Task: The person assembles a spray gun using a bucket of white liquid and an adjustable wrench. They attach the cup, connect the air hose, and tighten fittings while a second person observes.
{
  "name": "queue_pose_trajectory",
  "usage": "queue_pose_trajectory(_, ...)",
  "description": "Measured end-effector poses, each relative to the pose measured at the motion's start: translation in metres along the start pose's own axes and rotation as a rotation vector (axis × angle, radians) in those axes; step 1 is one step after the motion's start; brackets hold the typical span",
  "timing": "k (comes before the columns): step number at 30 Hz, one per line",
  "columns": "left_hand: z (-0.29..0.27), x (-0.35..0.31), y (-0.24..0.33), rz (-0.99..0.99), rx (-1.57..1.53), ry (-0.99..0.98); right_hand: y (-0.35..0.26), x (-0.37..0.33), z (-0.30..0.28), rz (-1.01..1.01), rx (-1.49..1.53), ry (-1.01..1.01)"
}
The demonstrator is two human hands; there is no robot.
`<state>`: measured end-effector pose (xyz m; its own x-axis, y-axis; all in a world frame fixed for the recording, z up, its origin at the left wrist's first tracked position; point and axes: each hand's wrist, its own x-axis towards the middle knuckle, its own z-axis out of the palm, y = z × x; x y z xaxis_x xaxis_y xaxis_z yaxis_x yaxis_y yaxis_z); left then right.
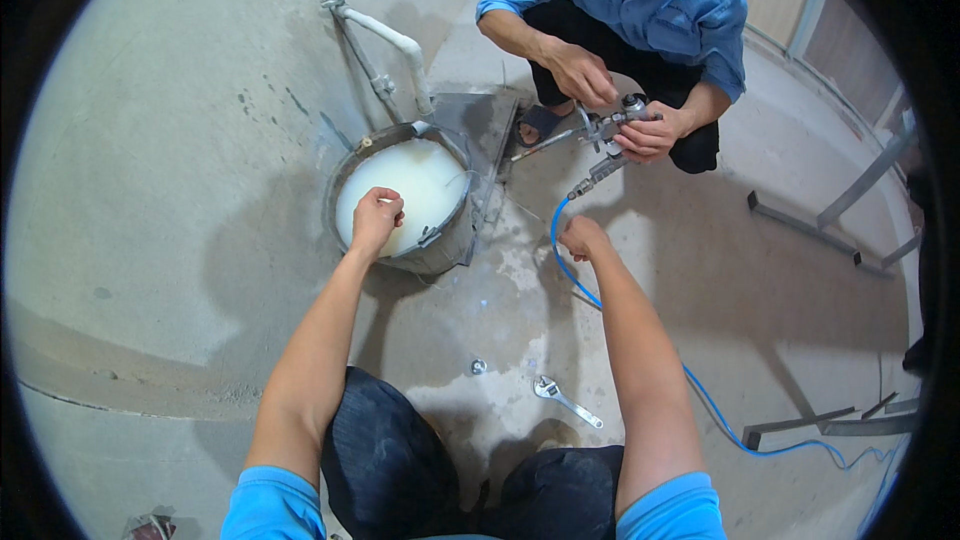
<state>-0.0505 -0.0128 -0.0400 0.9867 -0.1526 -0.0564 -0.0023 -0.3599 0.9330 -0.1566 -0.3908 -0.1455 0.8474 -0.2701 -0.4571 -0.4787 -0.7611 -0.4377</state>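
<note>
My left hand (378, 220) is over a dark bucket (448, 248) that holds milky white liquid (410, 175). Its fingers are curled together, and whatever they may hold is too small to make out. To the right, above the floor, my right hand (582, 238) has its fingers closed beside a blue hose (556, 225); its grip is hidden from here. The hose runs up to a metal spray gun (612, 130) in the hands of a person crouching opposite. A faint thin strand shows between the bucket and my right hand.
An adjustable wrench (567, 402) and a small round metal part (478, 367) lie on the concrete floor near my knees. A white pipe (395, 37) stands behind the bucket. Metal bars (810, 225) are at the right, where the hose trails off. The person opposite (640, 20) wears a blue shirt.
</note>
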Motion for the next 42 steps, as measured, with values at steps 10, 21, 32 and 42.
queue_pose_trajectory(10,0.002,0.001,-0.001,-0.006,-0.006,0.02,0.005,0.007,0.005,0.022,0.008,0.029)
queue_pose_trajectory(21,0.002,0.001,0.001,-0.006,-0.014,0.015,0.006,0.008,0.005,0.01,0.022,0.015)
queue_pose_trajectory(32,0.002,0.0,0.001,-0.01,-0.02,0.019,-0.005,-0.005,-0.006,0.079,0.023,-0.031)
queue_pose_trajectory(42,0.002,-0.002,0.005,0.008,-0.02,0.011,-0.006,-0.008,-0.008,0.055,0.018,-0.018)
